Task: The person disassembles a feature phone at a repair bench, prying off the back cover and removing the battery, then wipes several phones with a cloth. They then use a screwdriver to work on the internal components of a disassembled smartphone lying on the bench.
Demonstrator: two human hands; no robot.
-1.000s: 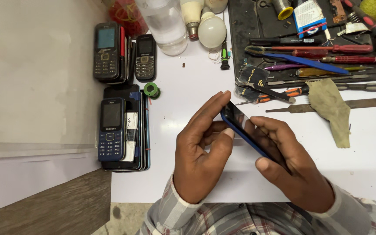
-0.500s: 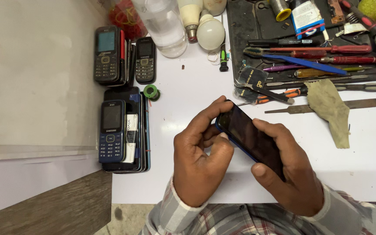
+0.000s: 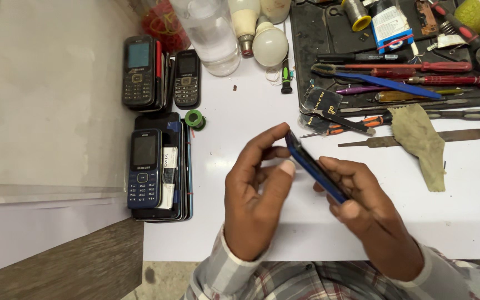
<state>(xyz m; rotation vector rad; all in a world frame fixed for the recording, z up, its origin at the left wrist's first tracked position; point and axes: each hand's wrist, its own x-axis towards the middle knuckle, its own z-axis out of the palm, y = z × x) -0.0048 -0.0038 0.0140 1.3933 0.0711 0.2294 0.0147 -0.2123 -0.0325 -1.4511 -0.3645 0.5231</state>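
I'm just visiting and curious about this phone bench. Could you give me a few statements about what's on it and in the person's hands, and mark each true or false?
1. Both hands hold a slim blue-edged smartphone above the white tabletop. True: the left hand and right hand both grip it, edge-on to the camera.
2. A blue keypad phone lies on top of a stack of flat phones at the left. True.
3. The white light bulb lies in the black tool tray. False: it lies on the tabletop beside the tray.
4. The olive-green cloth covers the blue keypad phone. False: it lies far right, across a flat metal file.
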